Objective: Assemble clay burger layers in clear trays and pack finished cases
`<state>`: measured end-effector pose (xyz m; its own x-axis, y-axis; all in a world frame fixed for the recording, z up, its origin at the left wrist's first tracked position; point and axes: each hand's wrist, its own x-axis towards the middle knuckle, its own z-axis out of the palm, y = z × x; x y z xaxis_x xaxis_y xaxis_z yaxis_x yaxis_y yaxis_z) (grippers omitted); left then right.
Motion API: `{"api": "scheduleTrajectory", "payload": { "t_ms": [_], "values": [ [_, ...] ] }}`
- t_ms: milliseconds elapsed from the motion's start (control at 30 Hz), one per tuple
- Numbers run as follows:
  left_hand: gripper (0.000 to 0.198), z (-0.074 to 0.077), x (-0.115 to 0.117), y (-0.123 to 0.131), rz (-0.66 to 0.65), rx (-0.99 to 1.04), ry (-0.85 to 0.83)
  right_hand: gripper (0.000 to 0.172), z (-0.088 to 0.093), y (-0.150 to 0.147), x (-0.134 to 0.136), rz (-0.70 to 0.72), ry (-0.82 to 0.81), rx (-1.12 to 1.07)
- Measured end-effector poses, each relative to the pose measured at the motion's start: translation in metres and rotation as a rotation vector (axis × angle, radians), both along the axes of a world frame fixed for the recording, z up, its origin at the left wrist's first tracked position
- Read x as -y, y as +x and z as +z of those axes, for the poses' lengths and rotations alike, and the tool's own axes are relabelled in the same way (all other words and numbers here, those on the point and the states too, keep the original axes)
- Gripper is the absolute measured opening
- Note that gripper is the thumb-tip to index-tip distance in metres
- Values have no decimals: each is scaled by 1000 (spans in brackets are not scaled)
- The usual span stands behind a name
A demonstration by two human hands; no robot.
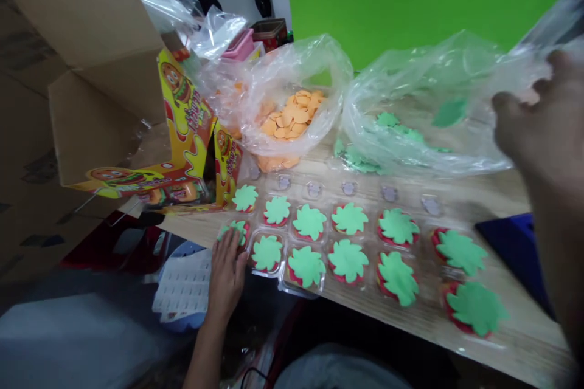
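fingers (pixel 232 242) of our left hand (pixel 223 276) spread open, no grip, touching end of clear tray (pixel 298 295) of green-topped candies (pixel 306 266). right hand (pixel 533 127) curled, blurred, at clear bag (pixel 456 149) w/ green pieces (pixel 449 112); can't tell if gripping. orange discs (pixel 287 115) behind tray.

My left hand (pixel 225 276) and right hand (pixel 533 109) are bare, with uncovered forearms; grey trousers (pixel 337 371) occupy the near edge of the view, below both hands.
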<state>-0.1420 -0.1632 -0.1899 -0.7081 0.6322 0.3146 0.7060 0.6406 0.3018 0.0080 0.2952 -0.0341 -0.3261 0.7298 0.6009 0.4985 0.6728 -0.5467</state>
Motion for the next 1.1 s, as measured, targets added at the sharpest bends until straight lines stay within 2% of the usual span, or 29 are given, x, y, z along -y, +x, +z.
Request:
{"api": "scheduleTrajectory", "payload": {
  "t_ms": [33,100,167,233,300,400,533,600,700,833,1000,1100],
  "values": [
    [50,4,-5,3,7,-8,13,51,-9,4,13,29,56,21],
    [52,13,-18,15,-19,-40,42,47,-30,14,51,205,96,130],
    [55,21,-35,33,-129,-77,53,35,-55,24,96,353,82,219],
    [57,25,-52,54,-297,-107,20,26,-79,35,139,545,72,306],
    [58,24,-67,70,-449,-123,-42,31,-98,44,173,708,35,453],
    [50,17,-80,83,-518,-135,-73,45,-115,53,202,776,-9,563],
    [29,8,-86,83,-455,-150,30,52,-119,58,214,800,-20,576],
    [25,7,-87,83,-423,-157,50,51,-118,58,215,797,-16,576],
    [28,8,-89,84,-398,-155,33,48,-119,57,218,714,-8,595],
    [32,7,-92,84,-427,-137,31,44,-124,54,222,610,-8,598],
    [37,6,-92,81,-430,-160,26,50,-123,59,222,683,1,619],
    [35,13,-95,81,-417,-140,26,53,-116,63,215,714,-15,636]
  ]
}}
